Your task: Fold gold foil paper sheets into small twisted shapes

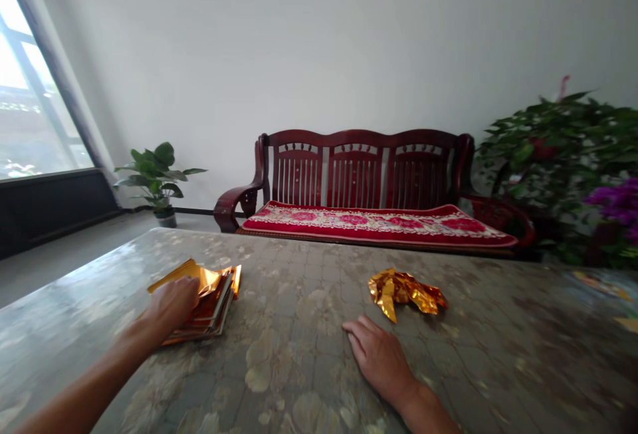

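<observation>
A stack of shiny gold foil paper sheets (219,314) lies on the left part of the table. My left hand (174,298) is on top of the stack, its fingers closed at the top sheet, which bends up beside the fingertips. The fingertips themselves are partly hidden. My right hand (379,354) rests on the tabletop with loosely bent fingers and holds nothing. Just beyond it sits a crumpled piece of gold foil (406,293), apart from the fingers.
A patterned, glossy cover lies over the table (299,327). Behind it stands a dark red wooden bench (359,175) with a red floral cushion (373,221). Potted plants (157,171) flank the bench. Some clear plastic (605,284) lies at the table's right side.
</observation>
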Motion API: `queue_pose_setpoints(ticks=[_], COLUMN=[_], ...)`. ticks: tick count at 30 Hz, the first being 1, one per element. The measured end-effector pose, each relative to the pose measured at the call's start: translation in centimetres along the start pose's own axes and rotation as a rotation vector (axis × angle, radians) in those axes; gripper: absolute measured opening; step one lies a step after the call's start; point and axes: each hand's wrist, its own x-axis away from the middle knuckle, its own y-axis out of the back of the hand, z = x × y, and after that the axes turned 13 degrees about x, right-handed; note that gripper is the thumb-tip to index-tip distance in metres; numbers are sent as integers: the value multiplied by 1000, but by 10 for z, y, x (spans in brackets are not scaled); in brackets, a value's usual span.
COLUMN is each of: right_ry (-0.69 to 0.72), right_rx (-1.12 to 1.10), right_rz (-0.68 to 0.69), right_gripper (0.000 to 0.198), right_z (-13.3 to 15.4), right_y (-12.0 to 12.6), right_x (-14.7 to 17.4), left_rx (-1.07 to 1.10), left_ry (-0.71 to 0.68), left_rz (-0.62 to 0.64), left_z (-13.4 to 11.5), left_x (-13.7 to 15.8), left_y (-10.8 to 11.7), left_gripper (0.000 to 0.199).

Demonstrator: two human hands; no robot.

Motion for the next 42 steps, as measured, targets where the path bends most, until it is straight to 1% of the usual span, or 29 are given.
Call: queue_pose_setpoints(ticks=[2,5,8,11,12,14,15,16,17,19,20,22,24,26,28,29,32,36,37,39,41,42], right_ry=[1,14,35,50,53,56,56,53,45,20,5,1,-11,14,32,41,81,123,125,111,72,52], right_rx=[4,0,-3,-13,-16,-22,-27,-32,-40,-66,-91,-166,-217,-228,-223,-216,-187,-153,-150,-156,-172,-180], right_rz=[4,-17,-54,-82,-89,-89,-82,-73,-67,-73,-92,-131,-171,-185,-184,-178,-146,-107,-99,-94,-108,-114], right_gripper=[29,30,30,29,28,29,29,30,30,32,35,52,66,74,76,73,54,23,18,15,15,16], right_z=[-1,-3,-6,-9,-9,-10,-10,-10,-9,-6,-4,0,3,5,6,6,8,10,11,10,9,8], right_y=[-1,-5,-10,-14,-15,-16,-15,-15,-13,-9,-7,-2,2,4,5,5,5,5,5,5,4,3], right_x=[0,0,0,-1,-1,-2,-2,-1,-1,0,1,2,3,4,4,3,1,-4,-4,-5,-5,-5], left_rx=[-73,-124,-122,-98,-87,-50,-46,-44,-44,-75,-115,-185,-192,-169,-144,-125,-21,192,244,312,356,385], left_ry=[19,38,33,10,-15,-108,-147,-177,-219,-355,-419,-524,-668,-784,-866,-893,-913,-827,-813,-814,-834,-841], left_rz=[-15,-13,-30,-54,-59,-82,-78,-44,-7,72,107,153,161,170,199,211,242,268,280,297,284,275], left_z=[0,0,-2,-9,-13,-28,-38,-50,-63,-90,-103,-125,-141,-153,-163,-166,-174,-172,-169,-163,-158,-157], left_x=[1,4,12,22,26,35,39,44,48,55,58,59,56,50,44,42,38,41,43,47,51,53], left_y=[3,12,22,30,31,33,32,29,25,11,1,-25,-53,-76,-92,-97,-101,-96,-94,-94,-99,-102], left_gripper=[15,20,25,25,24,25,26,25,23,19,19,20,17,13,10,10,10,11,13,22,41,45])
